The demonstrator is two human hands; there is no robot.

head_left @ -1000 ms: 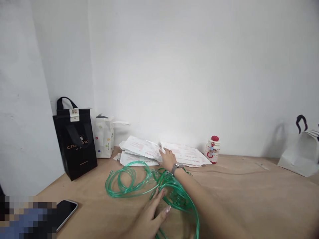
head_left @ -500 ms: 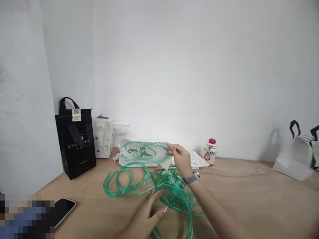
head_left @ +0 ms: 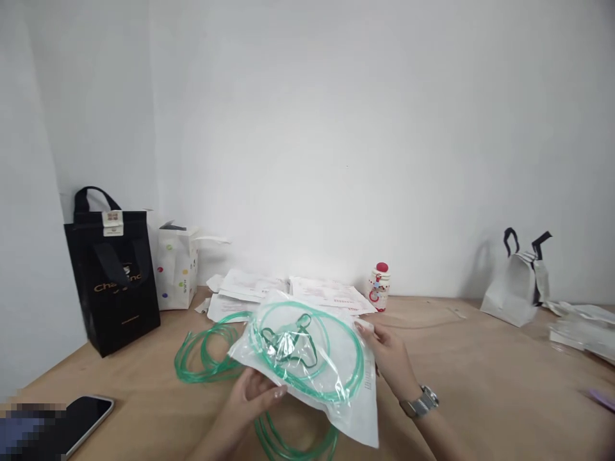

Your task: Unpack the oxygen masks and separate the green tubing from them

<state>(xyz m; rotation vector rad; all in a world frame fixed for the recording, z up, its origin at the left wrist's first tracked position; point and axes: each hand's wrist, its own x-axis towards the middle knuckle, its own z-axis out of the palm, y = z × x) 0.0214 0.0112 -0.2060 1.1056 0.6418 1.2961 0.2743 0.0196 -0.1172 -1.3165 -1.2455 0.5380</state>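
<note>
Both my hands hold up a clear plastic pouch with a white paper backing (head_left: 348, 397). Coiled green tubing and a small clear mask-like piece (head_left: 291, 339) lie sealed inside it. My left hand (head_left: 252, 397) grips the pouch's lower left edge. My right hand (head_left: 389, 358), with a metal wristwatch (head_left: 421, 402) on its wrist, pinches the upper right edge. Loose green tubing (head_left: 206, 355) lies on the table left of the pouch, and more (head_left: 293, 442) shows below it. The pouch hides the tubing's middle.
Papers (head_left: 288, 291) lie behind on the wooden table (head_left: 480, 384). A black paper bag (head_left: 113, 288), a dotted white bag (head_left: 177, 269) and a red-capped bottle (head_left: 380, 288) stand by the wall. A phone (head_left: 81, 419) lies front left. A white bag (head_left: 514, 288) and plastic packs (head_left: 583, 330) sit right.
The pouch has risen off the papers and come towards me. My left hand has left the tubing and taken hold of the pouch. The view has turned right.
</note>
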